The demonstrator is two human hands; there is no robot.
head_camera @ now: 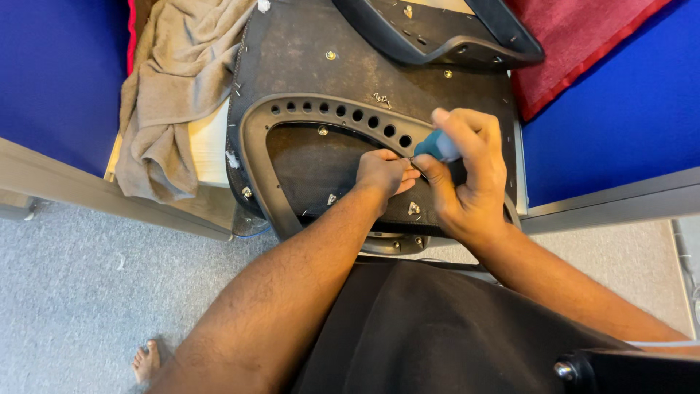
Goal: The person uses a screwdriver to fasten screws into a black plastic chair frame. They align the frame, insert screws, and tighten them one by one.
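One dark seat panel (306,69) lies flat on the work surface, underside up, between two blue partition panels. On it sits one grey curved plastic frame (255,135) with a row of round holes along its upper arc; nine holes are visible, and the hands may cover more. The left hand (385,174) is curled narrow, fingertips pinched down on the panel just inside the frame; what it pinches is too small to tell. The right hand (467,179) is closed around one teal-handled tool (436,148), its tip directed at the spot beside the left fingertips. Several small metal fittings show on the panel, at least six counted, including one loose cluster (380,100) above the frame. One second dark curved part (437,36) lies at the panel's far edge. One beige towel (171,95) lies bunched to the left, one red cloth (576,36) at upper right. One bare foot (146,361) rests on grey carpet below
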